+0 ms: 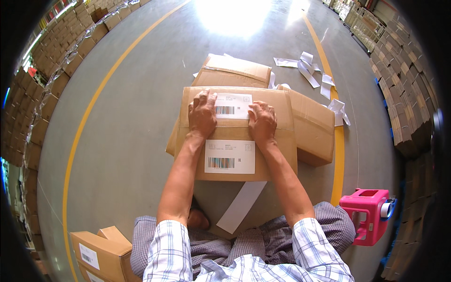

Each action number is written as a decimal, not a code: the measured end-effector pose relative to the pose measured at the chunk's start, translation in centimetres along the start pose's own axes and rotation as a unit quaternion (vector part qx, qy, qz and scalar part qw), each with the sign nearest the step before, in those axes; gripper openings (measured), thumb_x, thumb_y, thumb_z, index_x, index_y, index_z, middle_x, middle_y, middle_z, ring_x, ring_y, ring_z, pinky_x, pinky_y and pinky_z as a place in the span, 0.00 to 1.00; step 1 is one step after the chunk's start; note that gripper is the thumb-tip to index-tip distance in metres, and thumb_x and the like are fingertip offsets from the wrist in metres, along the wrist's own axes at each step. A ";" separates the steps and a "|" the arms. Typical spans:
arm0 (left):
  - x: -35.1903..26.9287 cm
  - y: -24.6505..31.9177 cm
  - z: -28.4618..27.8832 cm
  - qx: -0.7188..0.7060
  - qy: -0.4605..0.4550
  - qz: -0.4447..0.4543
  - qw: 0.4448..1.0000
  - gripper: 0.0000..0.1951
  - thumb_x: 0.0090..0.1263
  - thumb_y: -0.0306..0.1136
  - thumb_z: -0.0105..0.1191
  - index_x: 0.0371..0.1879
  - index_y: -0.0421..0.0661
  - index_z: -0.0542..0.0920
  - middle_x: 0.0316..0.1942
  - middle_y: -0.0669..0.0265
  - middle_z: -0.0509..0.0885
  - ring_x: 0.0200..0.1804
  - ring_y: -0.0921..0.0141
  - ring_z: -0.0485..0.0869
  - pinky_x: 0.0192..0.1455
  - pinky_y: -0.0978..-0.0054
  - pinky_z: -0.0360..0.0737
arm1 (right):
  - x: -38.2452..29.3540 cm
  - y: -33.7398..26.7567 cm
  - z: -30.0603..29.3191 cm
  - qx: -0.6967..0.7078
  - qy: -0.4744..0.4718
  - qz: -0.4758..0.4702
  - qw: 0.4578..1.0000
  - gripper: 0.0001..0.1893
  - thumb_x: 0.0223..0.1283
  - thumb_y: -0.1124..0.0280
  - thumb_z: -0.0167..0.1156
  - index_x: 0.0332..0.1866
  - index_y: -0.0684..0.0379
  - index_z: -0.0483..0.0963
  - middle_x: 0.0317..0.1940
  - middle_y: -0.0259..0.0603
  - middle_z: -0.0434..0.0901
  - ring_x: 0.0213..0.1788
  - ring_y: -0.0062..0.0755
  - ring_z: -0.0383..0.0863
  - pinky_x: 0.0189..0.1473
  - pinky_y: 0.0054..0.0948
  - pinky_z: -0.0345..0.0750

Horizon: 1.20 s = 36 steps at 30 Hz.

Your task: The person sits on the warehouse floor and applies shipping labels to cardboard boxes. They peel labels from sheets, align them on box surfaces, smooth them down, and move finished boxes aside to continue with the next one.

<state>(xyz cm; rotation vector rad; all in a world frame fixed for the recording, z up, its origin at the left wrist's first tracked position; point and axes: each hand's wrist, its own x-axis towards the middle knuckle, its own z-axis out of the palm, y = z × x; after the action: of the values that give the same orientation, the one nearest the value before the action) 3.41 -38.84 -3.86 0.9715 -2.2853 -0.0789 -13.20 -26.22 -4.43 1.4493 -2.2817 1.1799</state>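
A taped cardboard box (236,134) lies in front of me, bearing two white barcode labels. My left hand (203,114) rests on its top, fingers spread at the left edge of the upper label (234,105). At that label's right edge, my right hand (262,120) presses down with bent fingers; it grips nothing that I can see. The lower label (229,157) lies flat between my forearms. Under the near side of the box, a white paper strip (241,208) stretches over the floor towards me.
More cardboard boxes lie behind (236,70) and to the right (313,123). White paper strips (308,68) litter the floor beyond. A pink plastic stool (370,215) with a tape roll stands at my right, a labelled carton (102,253) at lower left. Stacked cartons line both sides.
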 end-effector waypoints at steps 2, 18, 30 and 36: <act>0.2 0.4 -0.2 0.031 -0.144 0.021 0.989 0.25 0.77 0.47 0.41 0.68 0.47 0.72 0.75 0.61 0.64 0.80 0.62 0.52 0.79 0.45 0.38 | -1.4 -0.1 -0.2 -0.044 -0.022 -0.039 0.998 0.11 0.63 0.70 0.61 0.49 0.55 0.80 0.58 0.39 0.80 0.62 0.43 0.74 0.68 0.48 0.61; 3.3 7.3 4.2 0.035 -0.278 -0.070 0.957 0.37 0.78 0.57 0.27 0.78 0.44 0.48 0.81 0.57 0.45 0.82 0.61 0.40 0.81 0.56 0.33 | -6.5 -0.2 -3.4 0.162 0.084 0.046 0.982 0.11 0.62 0.81 0.57 0.49 0.63 0.77 0.39 0.45 0.84 0.44 0.43 0.82 0.51 0.37 0.78; -7.2 -0.9 -4.2 0.066 -0.130 -0.242 0.959 0.37 0.77 0.58 0.32 0.77 0.44 0.54 0.79 0.53 0.53 0.80 0.53 0.50 0.78 0.41 0.43 | -14.9 0.3 -8.3 0.031 0.136 -0.041 0.989 0.10 0.61 0.80 0.60 0.47 0.60 0.78 0.39 0.43 0.84 0.48 0.44 0.81 0.57 0.40 0.76; -13.1 -2.1 -7.4 -0.031 -0.122 -0.301 0.945 0.35 0.79 0.56 0.29 0.76 0.43 0.55 0.68 0.46 0.71 0.65 0.46 0.74 0.65 0.49 0.72 | -19.8 2.4 -9.6 0.018 0.174 -0.029 0.984 0.15 0.64 0.77 0.58 0.55 0.59 0.75 0.52 0.43 0.81 0.60 0.44 0.76 0.71 0.48 0.62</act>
<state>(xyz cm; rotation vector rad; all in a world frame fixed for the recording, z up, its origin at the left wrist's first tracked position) 15.86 -30.28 -5.74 1.6722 -2.0944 -0.5512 -7.60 -5.54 -9.92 1.2002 -1.9797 1.3420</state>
